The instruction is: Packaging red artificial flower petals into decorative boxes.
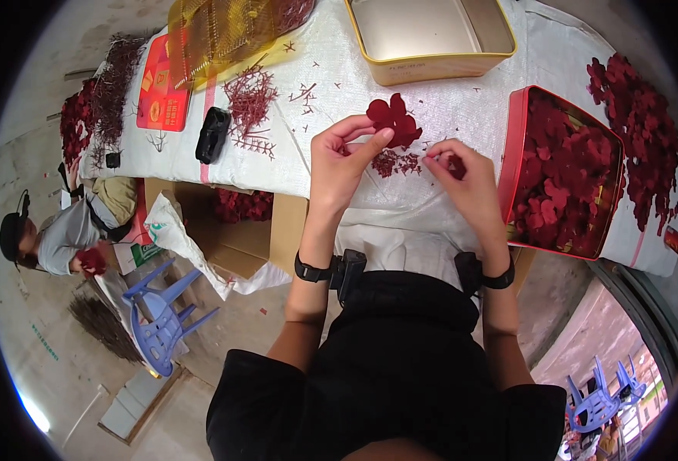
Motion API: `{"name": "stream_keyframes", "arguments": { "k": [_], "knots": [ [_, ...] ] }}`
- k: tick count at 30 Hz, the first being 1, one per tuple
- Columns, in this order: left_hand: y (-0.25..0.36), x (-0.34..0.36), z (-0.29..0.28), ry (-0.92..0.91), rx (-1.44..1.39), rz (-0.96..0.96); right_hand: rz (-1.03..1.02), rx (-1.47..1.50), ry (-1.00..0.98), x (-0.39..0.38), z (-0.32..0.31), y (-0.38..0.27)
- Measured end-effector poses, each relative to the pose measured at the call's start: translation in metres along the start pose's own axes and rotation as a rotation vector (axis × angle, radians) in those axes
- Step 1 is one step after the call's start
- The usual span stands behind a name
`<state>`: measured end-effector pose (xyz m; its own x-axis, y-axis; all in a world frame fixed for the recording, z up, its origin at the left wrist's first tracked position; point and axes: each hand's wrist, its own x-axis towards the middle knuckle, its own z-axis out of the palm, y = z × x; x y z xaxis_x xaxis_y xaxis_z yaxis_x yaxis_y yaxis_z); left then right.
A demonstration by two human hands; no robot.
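Between the thumb and fingers of my left hand [340, 163] is a dark red artificial flower petal piece [394, 123] with rounded lobes, held up over the table. To its right, my right hand [468, 180] is closed, thumb and forefinger pinched together. Something small and dark red shows behind its curled fingers, too hidden to name. A scatter of small dark red bits [395, 164] lies on the white cloth between and beyond my hands. Close by my right hand stands a red tin [510, 146] filled with loose dark red petal pieces [554, 177].
A gold-rimmed tin [385, 75] stands beyond my hands. Leftward lie dark red stems [251, 98], a black case [213, 136], a red box [155, 100] and a yellow translucent basket [216, 38]. More petals [638, 131] are heaped far right. An open carton [277, 238] and another person [66, 238] are at left.
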<state>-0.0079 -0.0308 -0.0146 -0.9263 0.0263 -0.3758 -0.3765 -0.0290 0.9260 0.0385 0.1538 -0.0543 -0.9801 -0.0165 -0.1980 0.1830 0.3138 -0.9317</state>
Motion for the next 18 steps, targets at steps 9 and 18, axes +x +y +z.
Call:
{"name": "stream_keyframes", "arguments": {
  "k": [9,18],
  "knots": [
    [0.015,-0.008,0.009,-0.161,0.050,-0.022,-0.234,0.473,0.127,0.009,-0.012,-0.040],
    [0.020,-0.016,0.014,-0.200,-0.027,0.041,-0.099,0.585,0.086,0.003,-0.010,-0.055]
  ]
}}
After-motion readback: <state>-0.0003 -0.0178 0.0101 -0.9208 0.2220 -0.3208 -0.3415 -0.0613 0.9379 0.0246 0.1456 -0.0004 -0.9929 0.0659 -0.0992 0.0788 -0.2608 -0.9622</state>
